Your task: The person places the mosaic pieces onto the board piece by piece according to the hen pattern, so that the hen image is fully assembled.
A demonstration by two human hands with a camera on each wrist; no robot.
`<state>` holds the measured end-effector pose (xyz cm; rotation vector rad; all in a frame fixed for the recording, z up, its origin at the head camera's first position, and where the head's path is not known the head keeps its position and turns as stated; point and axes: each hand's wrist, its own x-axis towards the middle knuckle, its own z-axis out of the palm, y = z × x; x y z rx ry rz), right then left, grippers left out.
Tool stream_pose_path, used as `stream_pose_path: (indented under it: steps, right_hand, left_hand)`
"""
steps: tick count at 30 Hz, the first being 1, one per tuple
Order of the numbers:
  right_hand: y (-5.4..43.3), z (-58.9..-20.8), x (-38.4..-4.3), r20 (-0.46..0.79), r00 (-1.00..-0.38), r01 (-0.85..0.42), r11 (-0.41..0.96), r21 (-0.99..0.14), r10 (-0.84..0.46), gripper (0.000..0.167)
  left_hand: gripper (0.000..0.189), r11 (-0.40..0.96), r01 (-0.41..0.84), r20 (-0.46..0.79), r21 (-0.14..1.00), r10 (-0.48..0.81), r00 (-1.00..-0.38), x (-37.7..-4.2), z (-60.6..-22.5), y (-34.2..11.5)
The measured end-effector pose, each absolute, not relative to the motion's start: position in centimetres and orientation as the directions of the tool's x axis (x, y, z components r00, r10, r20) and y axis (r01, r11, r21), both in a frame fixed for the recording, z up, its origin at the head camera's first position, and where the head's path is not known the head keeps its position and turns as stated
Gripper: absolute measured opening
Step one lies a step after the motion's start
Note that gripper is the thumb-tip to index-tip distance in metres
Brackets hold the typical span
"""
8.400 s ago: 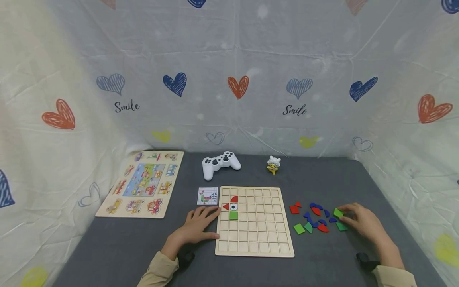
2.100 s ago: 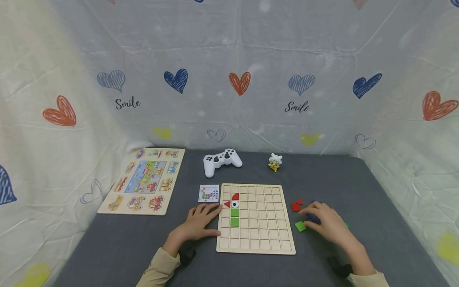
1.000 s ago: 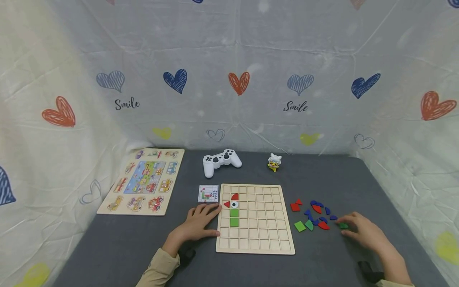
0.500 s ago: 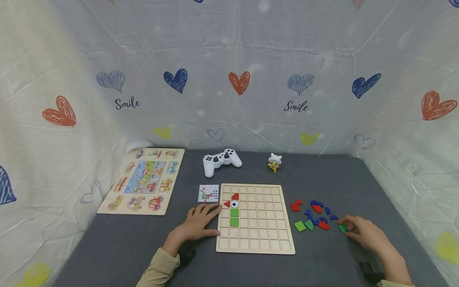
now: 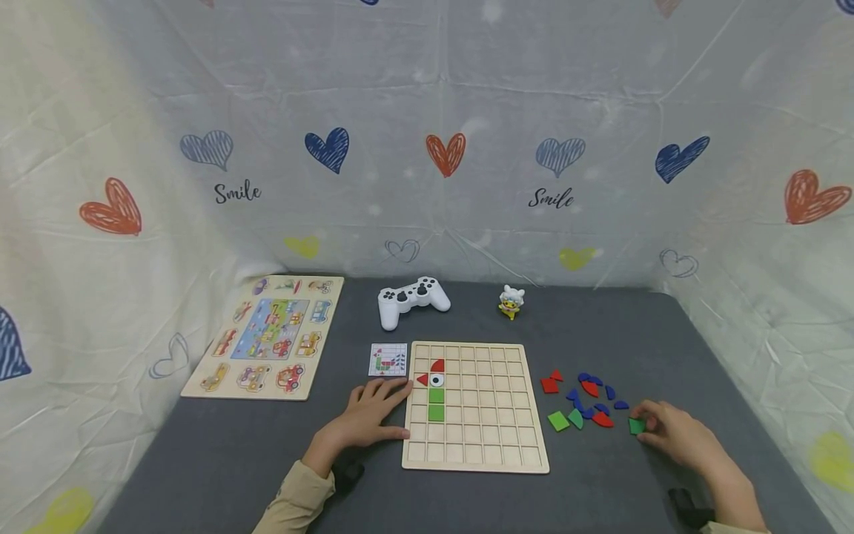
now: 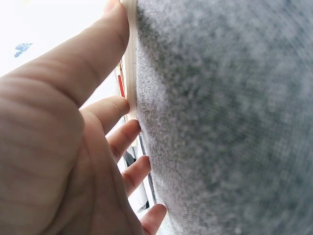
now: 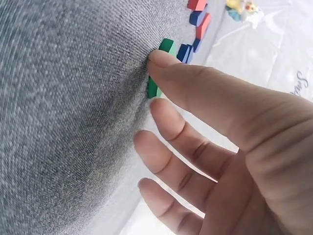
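Observation:
My left hand (image 5: pixel 363 424) lies at the left side of a wooden grid board (image 5: pixel 490 437), its fingertips and thumb touching the edge. On the board sit a red quarter-round piece (image 5: pixel 437 366), a red triangle (image 5: pixel 422 380), a round eye piece (image 5: pixel 437 380), and two green squares, the upper one (image 5: pixel 437 396) directly above the lower one (image 5: pixel 437 413). To the right, my right hand (image 5: pixel 683 434) pinches a darker green puzzle piece (image 7: pixel 154 88) between thumb and index finger, low at the cloth. Its outline is partly covered by the fingers.
Loose red, blue and green pieces lie between board and right hand, among them a green square (image 5: pixel 557 421) and a red square (image 5: pixel 549 386). A pattern card (image 5: pixel 388 360), white game controller (image 5: pixel 414 298), small figurine (image 5: pixel 511 302) and picture puzzle board (image 5: pixel 267 341) stand farther back.
A second green square now sits on the board below the first. My right hand has gone back to the right and turned the darker green piece slightly. My left hand stays put.

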<state>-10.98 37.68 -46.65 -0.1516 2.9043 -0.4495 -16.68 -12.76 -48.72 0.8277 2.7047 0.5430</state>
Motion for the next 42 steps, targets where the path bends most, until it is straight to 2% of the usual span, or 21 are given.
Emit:
stream_pose_path:
  steps: [6, 15, 23, 29, 42]
  right_hand:
    - [37.4, -46.8, -10.7, -0.131, -0.980, -0.105, 0.953, -0.285, -0.147, 0.025]
    - [37.0, -46.7, -10.8, -0.153, -0.983, -0.057, 0.955, -0.292, -0.105, 0.025]
    - [35.9, -46.5, -10.4, 0.001, -0.992, -0.118, 0.956, -0.268, -0.123, 0.023]
    - [34.4, -46.0, -10.8, 0.059, -0.990, -0.143, 0.954, -0.262, -0.132, 0.023]
    - [30.2, -45.7, -11.9, 0.131, -0.980, -0.191, 0.904, -0.383, -0.152, 0.020]
  left_hand:
    - [0.079, 0.771, 0.483, -0.132, 0.415, 0.576, -0.806, -16.7, -48.9, -12.8]
    - [0.079, 0.772, 0.485, -0.134, 0.410, 0.577, -0.806, -16.9, -49.1, -12.9]
    - [0.079, 0.771, 0.482, -0.128, 0.415, 0.574, -0.809, -17.0, -49.1, -12.9]
    - [0.080, 0.779, 0.478, -0.128, 0.407, 0.566, -0.814, -17.0, -49.2, -12.8]
    - [0.080, 0.768, 0.487, -0.128, 0.417, 0.580, -0.805, -16.9, -49.2, -12.8]
